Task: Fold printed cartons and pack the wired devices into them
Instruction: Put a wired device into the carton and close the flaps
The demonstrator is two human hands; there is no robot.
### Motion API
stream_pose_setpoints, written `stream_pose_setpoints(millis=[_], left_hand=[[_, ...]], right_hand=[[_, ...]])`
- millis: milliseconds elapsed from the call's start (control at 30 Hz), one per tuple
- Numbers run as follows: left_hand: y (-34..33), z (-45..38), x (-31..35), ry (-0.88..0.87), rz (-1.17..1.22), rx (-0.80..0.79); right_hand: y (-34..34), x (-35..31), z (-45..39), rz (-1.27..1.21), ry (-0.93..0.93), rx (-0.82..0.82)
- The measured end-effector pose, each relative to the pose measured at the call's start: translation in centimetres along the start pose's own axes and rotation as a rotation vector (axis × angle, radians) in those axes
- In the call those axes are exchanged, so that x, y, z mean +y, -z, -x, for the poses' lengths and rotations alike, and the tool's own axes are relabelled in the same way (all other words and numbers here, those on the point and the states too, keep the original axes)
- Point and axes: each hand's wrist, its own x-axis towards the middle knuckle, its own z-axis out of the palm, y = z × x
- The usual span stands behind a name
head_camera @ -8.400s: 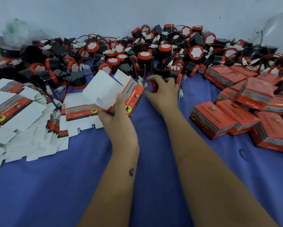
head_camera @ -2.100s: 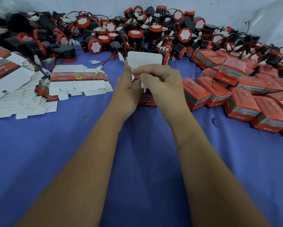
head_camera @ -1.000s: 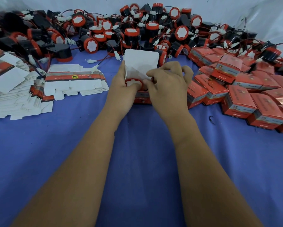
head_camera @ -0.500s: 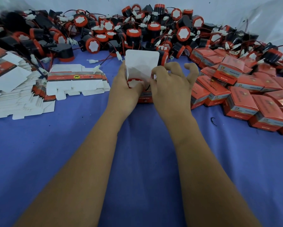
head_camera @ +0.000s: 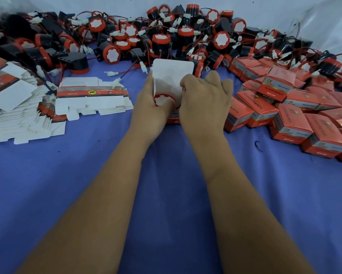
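Now L hand [head_camera: 152, 107] grips carton [head_camera: 173, 76] w/ device [head_camera: 163, 99] seated in its mouth, R hand [head_camera: 204, 99] curled on far side, lid up: risk = wire snags under flap, won't close.

Only one view here, the camera strapped to my head, so nothing overlaps with a second angle. It looks forward and down over the blue surface [head_camera: 166, 194], with both my forearms running up from the bottom edge to the middle. It sits close: my left hand [head_camera: 148, 107] and right hand [head_camera: 203, 103] land just above centre. The wide lens bends the edges, and the far white backdrop [head_camera: 106, 4] fills the top strip.
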Motion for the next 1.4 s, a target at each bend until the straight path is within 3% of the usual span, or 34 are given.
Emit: stream_pose_setpoints(millis=[133,267,400,600,767,867,967,1200,1300,1400], left_hand=[[0.0,0.0,0.0,-0.009,-0.007,0.008],[-0.1,0.0,0.1,0.024,0.006,0.012],[-0.1,0.0,0.3,0.063,0.071,0.052],[-0.2,-0.2,0.2,0.071,0.06,0.082],[-0.1,-0.4,0.1,0.095,0.016,0.11],[-0.3,-0.3,0.1,0.071,-0.003,0.118],[-0.3,-0.4,0.2,0.053,-0.019,0.122],[-0.4,-0.7,-0.1,0.028,-0.019,0.056],[-0.2,-0.6,0.0,0.023,-0.017,0.03],[0.3,-0.5,0.5,0.104,0.308,-0.076]], right_hand=[[-0.2,0.0,0.2,-0.138,0.002,0.069],[-0.7,0.0,0.4,-0.302,-0.069,-0.09],[-0.7,0.0,1.1,-0.488,-0.15,-0.07],[0.2,0.8,1.5,-0.793,-0.122,-0.157],[0.6,1.1,1.3,-1.028,-0.468,0.163],[-0.2,1.6,1.1,-1.057,-0.604,-0.008],[-0.8,1.6,1.2,-1.109,-0.552,-0.121],[-1.4,1.6,1.5,-0.957,-0.331,-0.224],[-1.5,1.3,1.4,-0.967,-0.347,-0.268],[-1.6,1.2,1.3,-0.962,-0.332,-0.286]])
